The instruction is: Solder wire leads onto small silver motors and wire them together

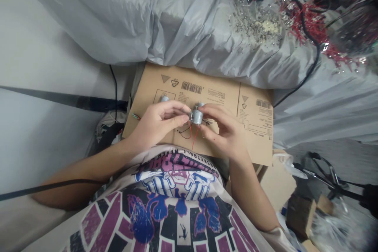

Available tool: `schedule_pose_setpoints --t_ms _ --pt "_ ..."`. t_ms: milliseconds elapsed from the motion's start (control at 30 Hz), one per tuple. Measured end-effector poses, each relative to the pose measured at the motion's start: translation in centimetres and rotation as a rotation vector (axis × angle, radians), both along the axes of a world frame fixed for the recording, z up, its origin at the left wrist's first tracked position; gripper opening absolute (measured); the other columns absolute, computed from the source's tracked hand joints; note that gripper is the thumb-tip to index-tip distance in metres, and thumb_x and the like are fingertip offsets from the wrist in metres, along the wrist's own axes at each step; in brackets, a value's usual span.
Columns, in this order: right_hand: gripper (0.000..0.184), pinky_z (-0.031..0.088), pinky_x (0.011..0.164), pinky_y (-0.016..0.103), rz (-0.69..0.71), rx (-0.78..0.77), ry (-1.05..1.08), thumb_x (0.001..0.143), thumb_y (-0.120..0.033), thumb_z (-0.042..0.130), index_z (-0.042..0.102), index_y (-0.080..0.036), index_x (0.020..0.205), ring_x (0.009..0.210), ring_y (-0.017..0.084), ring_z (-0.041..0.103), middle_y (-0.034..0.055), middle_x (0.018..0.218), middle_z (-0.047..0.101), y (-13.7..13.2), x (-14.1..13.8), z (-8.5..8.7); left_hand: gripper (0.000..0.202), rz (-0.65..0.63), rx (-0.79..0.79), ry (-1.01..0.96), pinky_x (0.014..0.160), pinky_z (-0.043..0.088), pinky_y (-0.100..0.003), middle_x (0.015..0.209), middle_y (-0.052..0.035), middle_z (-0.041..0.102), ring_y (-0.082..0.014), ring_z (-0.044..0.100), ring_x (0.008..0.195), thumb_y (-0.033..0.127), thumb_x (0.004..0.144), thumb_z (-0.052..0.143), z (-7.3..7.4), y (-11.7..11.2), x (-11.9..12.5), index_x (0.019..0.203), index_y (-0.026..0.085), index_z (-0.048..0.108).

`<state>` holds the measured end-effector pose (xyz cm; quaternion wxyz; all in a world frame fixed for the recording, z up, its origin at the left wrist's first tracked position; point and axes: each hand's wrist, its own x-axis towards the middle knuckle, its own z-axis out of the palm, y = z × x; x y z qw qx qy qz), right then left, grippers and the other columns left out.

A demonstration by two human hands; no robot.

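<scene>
Crumpled grey plastic sheet (177,19) behind; pale surface (35,47) left.

This is a makeshift electronics workshop: a grey plastic sheet (183,23) is draped as the work surface, with metal scraps (254,23) and red wire offcuts (313,27) heaped toward its far right corner.

Soft, even light of middling brightness falls from above and leaves no hard shadows. At twelve o'clock the crumpled grey plastic sheet (177,27) has a pale sheen on its ridges and mild shade in its folds. The flat brown cardboard sheet (224,94) at the centre is evenly lit and its print is fairly crisp. The small silver cylindrical motor (195,117) there is sharp, with a faint glint. Toward two o'clock the tangled red wire scraps (313,27) smear into blur. Four o'clock is dim and soft. Wide-angle distortion bends lines at nine o'clock.
</scene>
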<state>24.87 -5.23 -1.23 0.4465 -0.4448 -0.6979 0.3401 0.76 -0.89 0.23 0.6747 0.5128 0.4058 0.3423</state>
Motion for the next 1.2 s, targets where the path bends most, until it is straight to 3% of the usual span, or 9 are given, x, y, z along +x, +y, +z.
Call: schedule_pose_setpoints --t_ms 100,267,633,900,1200 --pt "0.047 0.063 0.114 0.055 0.004 -0.020 0.008 0.100 -0.024 0.082 0.075 -0.040 0.144 0.129 0.028 0.072 0.0055 0.137 0.075 0.0 0.0 -0.2 0.028 0.015 0.017 0.014 0.088 0.065 -0.032 0.109 -0.0070 0.084 -0.0221 0.079 0.098 0.040 0.096 0.085 -0.1 0.1 -0.1 0.115 0.020 0.080" --pt "0.047 0.063 0.113 0.052 0.009 -0.014 -0.033 0.100 -0.025 0.082 0.075 -0.040 0.144 0.127 0.027 0.072 0.0047 0.137 0.075 0.1 -0.2 -0.2 0.029 0.019 0.044 0.015 0.100 0.063 -0.033 0.113 -0.0062 0.083 -0.0226 0.079 0.108 0.039 0.095 0.087 -0.1 0.2 -0.1 0.117 0.021 0.079" --pt "0.043 0.067 0.105 0.049 -0.004 0.069 -0.110 0.102 -0.026 0.078 0.074 -0.036 0.144 0.121 0.027 0.074 0.0073 0.133 0.076 0.1 -0.4 0.3 0.040 0.032 0.012 0.016 0.100 0.065 -0.036 0.106 -0.0059 0.084 -0.0220 0.080 0.099 0.027 0.084 0.095 -0.3 0.2 -0.2 0.118 0.019 0.076" --pt "0.043 0.065 0.106 0.048 -0.008 0.104 -0.151 0.102 -0.026 0.079 0.074 -0.035 0.143 0.123 0.027 0.074 0.0074 0.131 0.076 0.0 -0.5 0.6 0.038 0.095 -0.004 -0.026 0.094 0.067 -0.030 0.101 -0.0034 0.084 -0.0188 0.081 0.094 0.023 0.082 0.096 -0.4 0.0 0.2 0.113 0.019 0.076" --pt "0.040 0.065 0.105 0.047 -0.016 0.120 -0.169 0.102 -0.026 0.080 0.074 -0.034 0.141 0.122 0.027 0.074 0.0078 0.130 0.077 0.0 -0.5 0.8 0.041 0.120 -0.058 -0.061 0.084 0.069 -0.030 0.099 -0.0044 0.083 -0.0195 0.081 0.087 0.028 0.080 0.098 -0.1 -0.5 0.4 0.111 0.018 0.075"
